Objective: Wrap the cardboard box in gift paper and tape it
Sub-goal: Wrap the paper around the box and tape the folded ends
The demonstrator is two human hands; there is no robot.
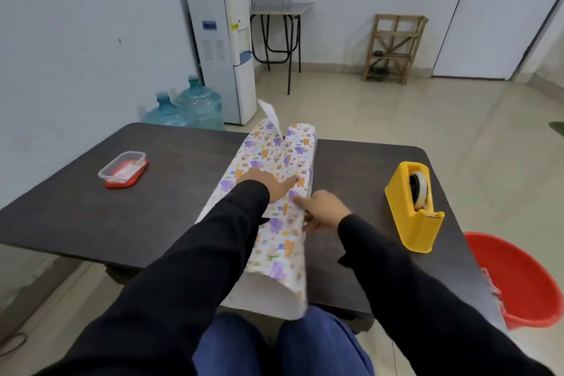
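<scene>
Gift paper (pixel 276 241) printed with small animals lies folded over the cardboard box along the middle of the dark table (pixel 122 204); the box itself is hidden under it. My left hand (pixel 271 185) lies flat on top of the paper, fingers spread, pressing it down. My right hand (pixel 323 207) is at the paper's right side, index finger on the top and the other fingers pinching the paper's edge. A yellow tape dispenser (pixel 412 210) stands to the right. The paper's near end hangs open over the table's front edge.
A clear plastic container with a red lid (pixel 123 169) sits on the table's left part. A red bucket (pixel 515 278) stands on the floor by the table's right corner. A water dispenser (pixel 222 52) and water bottles stand behind the table.
</scene>
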